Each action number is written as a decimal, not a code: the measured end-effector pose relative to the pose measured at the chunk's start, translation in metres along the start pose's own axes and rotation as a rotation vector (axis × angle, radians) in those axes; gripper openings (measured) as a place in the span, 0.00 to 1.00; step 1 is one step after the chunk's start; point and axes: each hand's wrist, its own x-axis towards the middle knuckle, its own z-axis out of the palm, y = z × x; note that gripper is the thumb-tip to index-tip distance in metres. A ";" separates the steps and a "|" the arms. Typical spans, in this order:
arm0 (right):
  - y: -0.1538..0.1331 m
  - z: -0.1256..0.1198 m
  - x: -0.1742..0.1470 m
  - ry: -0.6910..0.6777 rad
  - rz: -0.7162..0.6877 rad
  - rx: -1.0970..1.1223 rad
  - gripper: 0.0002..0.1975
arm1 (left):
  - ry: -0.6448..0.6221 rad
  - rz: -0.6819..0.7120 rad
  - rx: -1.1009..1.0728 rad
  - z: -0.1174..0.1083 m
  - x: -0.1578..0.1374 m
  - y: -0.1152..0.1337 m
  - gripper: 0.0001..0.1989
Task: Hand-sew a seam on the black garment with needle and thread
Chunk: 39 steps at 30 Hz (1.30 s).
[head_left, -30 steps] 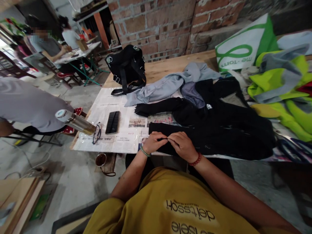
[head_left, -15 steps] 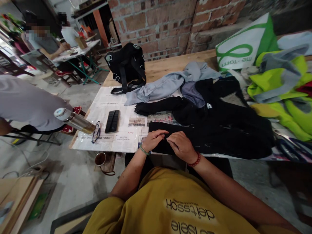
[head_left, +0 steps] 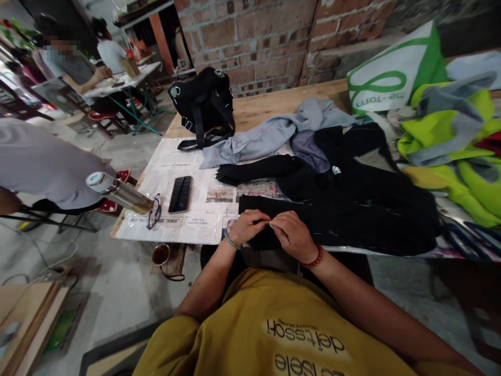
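Brick wall [head_left: 254,42] rises behind a wooden table [head_left: 270,104], whose near left part is covered with newspaper [head_left: 168,156]. On the table's near side lies a black garment [head_left: 364,209], spread from the front middle toward the right, with a small white mark on it and pale threads here and there. Both hands are at its left end, by the near edge. The left hand [head_left: 250,225], with a green bracelet [head_left: 232,241], and the right hand [head_left: 291,235], with a red bracelet [head_left: 316,257], meet or nearly meet at the fingertips over the black fabric. Each hand has its thumb and fingers drawn close; whether either is clamped on anything, I cannot tell, as the gap is too small to read.

Beyond the garment lies a grey cloth [head_left: 258,141], crumpled, and left of that a black bag [head_left: 201,102] with straps. A phone [head_left: 180,194] lies on the newspaper, with glasses [head_left: 155,213] and a bottle [head_left: 119,192] near the left corner. Lower than the tabletop is a cup [head_left: 161,255]. To the right are a white and green sack [head_left: 391,78] and yellow-green clothes [head_left: 465,130]. At far left sits a person in grey [head_left: 47,167]; others sit at a table further back.
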 end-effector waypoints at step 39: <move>0.002 0.004 0.008 0.006 0.134 0.052 0.05 | 0.022 -0.009 0.060 -0.002 0.000 0.004 0.09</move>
